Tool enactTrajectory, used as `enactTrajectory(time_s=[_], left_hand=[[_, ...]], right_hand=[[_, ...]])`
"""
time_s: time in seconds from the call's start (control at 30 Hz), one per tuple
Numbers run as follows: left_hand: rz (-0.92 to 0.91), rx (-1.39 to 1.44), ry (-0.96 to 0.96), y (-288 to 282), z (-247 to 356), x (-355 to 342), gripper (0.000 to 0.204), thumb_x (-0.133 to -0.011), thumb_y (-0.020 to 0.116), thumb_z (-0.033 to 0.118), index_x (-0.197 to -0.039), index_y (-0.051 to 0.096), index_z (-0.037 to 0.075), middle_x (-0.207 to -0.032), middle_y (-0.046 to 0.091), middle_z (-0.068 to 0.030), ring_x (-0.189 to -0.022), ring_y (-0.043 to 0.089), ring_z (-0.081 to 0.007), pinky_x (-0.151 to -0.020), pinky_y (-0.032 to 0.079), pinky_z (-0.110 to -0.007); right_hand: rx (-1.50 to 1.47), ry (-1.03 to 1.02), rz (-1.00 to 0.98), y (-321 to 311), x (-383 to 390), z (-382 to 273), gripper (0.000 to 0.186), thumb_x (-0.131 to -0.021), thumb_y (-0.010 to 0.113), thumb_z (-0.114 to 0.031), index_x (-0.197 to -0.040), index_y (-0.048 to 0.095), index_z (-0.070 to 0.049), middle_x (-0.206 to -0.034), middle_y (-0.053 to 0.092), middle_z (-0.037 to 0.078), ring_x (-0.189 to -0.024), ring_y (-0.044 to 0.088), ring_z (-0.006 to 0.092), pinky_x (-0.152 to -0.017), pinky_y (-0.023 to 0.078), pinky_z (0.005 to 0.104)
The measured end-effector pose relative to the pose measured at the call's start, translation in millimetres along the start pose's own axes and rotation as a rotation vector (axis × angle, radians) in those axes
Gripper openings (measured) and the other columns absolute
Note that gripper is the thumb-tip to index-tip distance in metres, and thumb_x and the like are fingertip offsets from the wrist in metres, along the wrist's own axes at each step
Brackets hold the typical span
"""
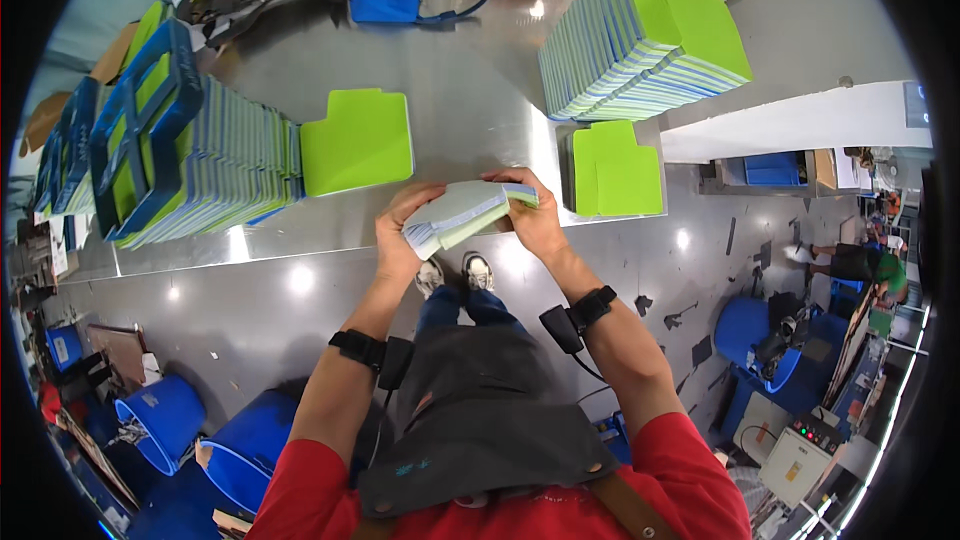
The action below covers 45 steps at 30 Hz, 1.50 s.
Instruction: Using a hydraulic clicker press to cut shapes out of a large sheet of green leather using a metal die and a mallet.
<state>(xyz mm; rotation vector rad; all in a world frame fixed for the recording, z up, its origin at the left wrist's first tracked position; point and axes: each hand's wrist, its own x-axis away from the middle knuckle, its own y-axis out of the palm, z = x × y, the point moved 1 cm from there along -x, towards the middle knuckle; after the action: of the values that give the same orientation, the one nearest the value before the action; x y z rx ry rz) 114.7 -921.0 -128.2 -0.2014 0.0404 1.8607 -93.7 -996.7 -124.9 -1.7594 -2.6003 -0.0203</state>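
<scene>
Two hands (403, 222) (533, 218) hold a stack (455, 208) by the bench edge (195, 252), open metal (465, 105) beyond.

Shirt (690, 470): red, short sleeves (305, 480). Apron (470, 420): dark grey, small blue marking (411, 467), brown straps (625, 508), round metal rivets (595, 467). Left band (357, 347) and right band (593, 306): black, each with a black box (561, 329) and thin dark cable (588, 368). Jeans (440, 312): blue. Shoes (478, 270): whitish with darker patches.

A pale-topped stack of sheets (460, 206) is held curved.
</scene>
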Motion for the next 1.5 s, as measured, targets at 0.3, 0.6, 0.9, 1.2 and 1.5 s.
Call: enactTrajectory(time_s=[0.3, 0.6, 0.9, 1.2, 1.5], left_hand=[[0.008, 0.069, -0.22, 16, 16, -5, 0.027, -0.082, 0.072, -0.006, -0.108, 0.073, -0.002, -0.105, 0.076, -0.0099, -0.095, 0.07, -0.0167, -0.087, 0.054, -0.029], [-0.207, 0.349, -0.762, 107, 69, 0, 0.035, -0.082, 0.078, -0.002, -0.116, 0.067, -0.004, -0.107, 0.073, -0.0093, -0.094, 0.068, -0.0165, -0.087, 0.053, -0.031], [-0.203, 0.262, -0.801, 223, 75, -55, 0.038, -0.081, 0.078, -0.004, -0.117, 0.065, -0.003, -0.107, 0.072, -0.0102, -0.098, 0.068, -0.0183, -0.088, 0.053, -0.033], [-0.115, 0.164, -0.797, 245, 60, -52, 0.037, -0.083, 0.076, -0.005, -0.118, 0.064, -0.005, -0.11, 0.071, -0.0119, -0.099, 0.068, -0.0194, -0.088, 0.052, -0.033], [0.035, -0.068, -0.759, 244, 46, -46, 0.031, -0.091, 0.074, 0.011, -0.116, 0.064, -0.004, -0.103, 0.072, -0.0143, -0.093, 0.068, -0.0211, -0.082, 0.053, -0.036]], right_hand=[[0.166, 0.089, 0.062, -13, 8, -7, 0.026, -0.094, 0.059, 0.008, -0.118, 0.061, -0.002, -0.101, 0.071, 0.007, -0.096, 0.064, 0.0128, -0.09, 0.051, 0.029], [0.24, 0.304, 0.147, -110, 69, -83, 0.036, -0.093, 0.069, -0.01, -0.124, 0.059, 0.004, -0.107, 0.073, 0.017, -0.099, 0.069, 0.0214, -0.087, 0.053, 0.035], [-0.056, 0.445, 0.236, -216, 31, -76, 0.033, -0.093, 0.068, -0.003, -0.122, 0.06, 0.011, -0.108, 0.071, 0.016, -0.098, 0.066, 0.0194, -0.087, 0.052, 0.0322], [0.097, 0.552, 0.185, -238, 18, -55, 0.036, -0.09, 0.072, -0.007, -0.117, 0.061, 0.013, -0.106, 0.071, 0.021, -0.095, 0.068, 0.0231, -0.082, 0.053, 0.0347], [0.1, 0.527, 0.18, -236, 15, -54, 0.039, -0.087, 0.073, -0.01, -0.115, 0.062, 0.015, -0.1, 0.072, 0.021, -0.091, 0.068, 0.023, -0.079, 0.053, 0.0345]])
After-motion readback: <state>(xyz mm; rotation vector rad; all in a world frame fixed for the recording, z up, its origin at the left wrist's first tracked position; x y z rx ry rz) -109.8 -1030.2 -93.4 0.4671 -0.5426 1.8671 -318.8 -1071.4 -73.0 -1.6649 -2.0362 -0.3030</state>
